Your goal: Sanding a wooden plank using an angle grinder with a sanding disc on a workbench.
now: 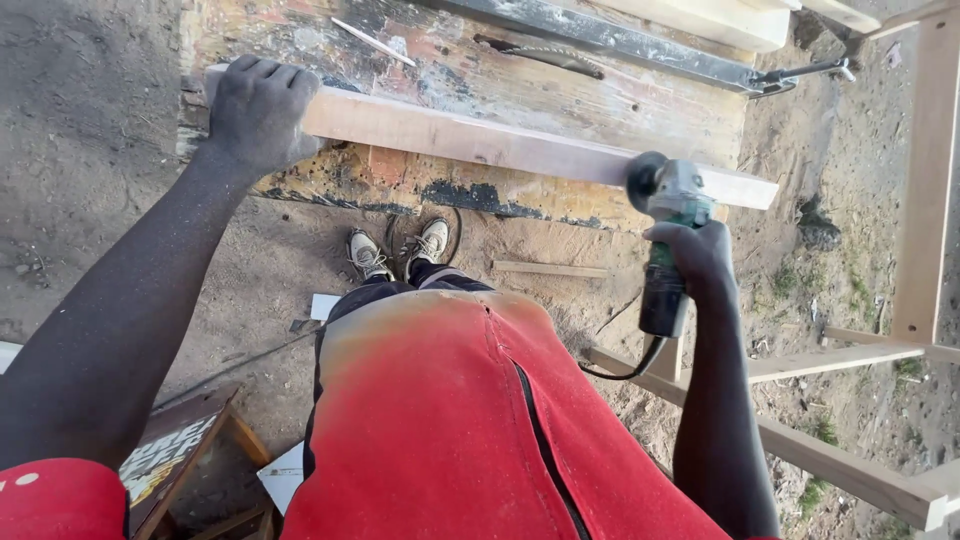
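red cloth of the person's top (440,420), dusted with sawdust, fills the bottom of the frame, nearest the camera. from there the right hand (700,258), at centre right, is wrapped tight around the dark body of a green and grey angle grinder (668,235), fingers curled shut on it; the grinder's round head sits against the near edge of a long pale wooden plank (500,145), close to its right end. a black cable (625,368) loops down from the grinder's tail. the plank runs slantwise from upper left to centre right, lying on top of a worn, paint-stained wooden workbench (560,100). at the upper left the left hand (258,108) lies palm down over the plank's left end, fingers bent over its far edge, pressing on it. below the bench, in the middle of the frame, two pale laced shoes (400,250) stand on sandy ground (90,150). along the right side stands a bare timber frame (925,170), its rails crossing the lower right. a dark metal bar (620,42) lies across the top of the bench.
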